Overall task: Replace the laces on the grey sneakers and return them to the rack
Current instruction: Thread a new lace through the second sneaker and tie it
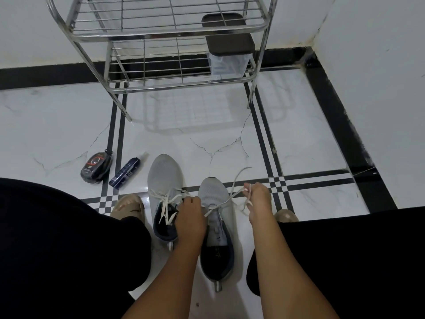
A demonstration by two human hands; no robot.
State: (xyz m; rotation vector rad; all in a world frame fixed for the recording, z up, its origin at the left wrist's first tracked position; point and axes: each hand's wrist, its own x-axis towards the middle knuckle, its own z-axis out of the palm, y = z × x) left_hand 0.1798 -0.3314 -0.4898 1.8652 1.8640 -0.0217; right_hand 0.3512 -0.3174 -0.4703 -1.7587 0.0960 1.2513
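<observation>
Two grey sneakers stand side by side on the white floor (299, 139), toes pointing at the rack (161, 31). The left sneaker (164, 173) is laced, its white lace (166, 203) loose over the tongue. The right sneaker (215, 192) is only partly threaded — a white lace (232, 196) runs from its front eyelets up and out to the right. The right hand (258, 199) pinches that lace between thumb and fingertips, holding it raised, the free end trailing above. The left hand (190, 217) rests on the right sneaker's inner edge, fingers curled down at the eyelets; whether it grips the lace, I cannot tell. Left of the sneakers lie a black polish case (96, 166) and a dark spray bottle (125, 172). A lidded container (227, 42) sits on the rack's lower shelf.
</observation>
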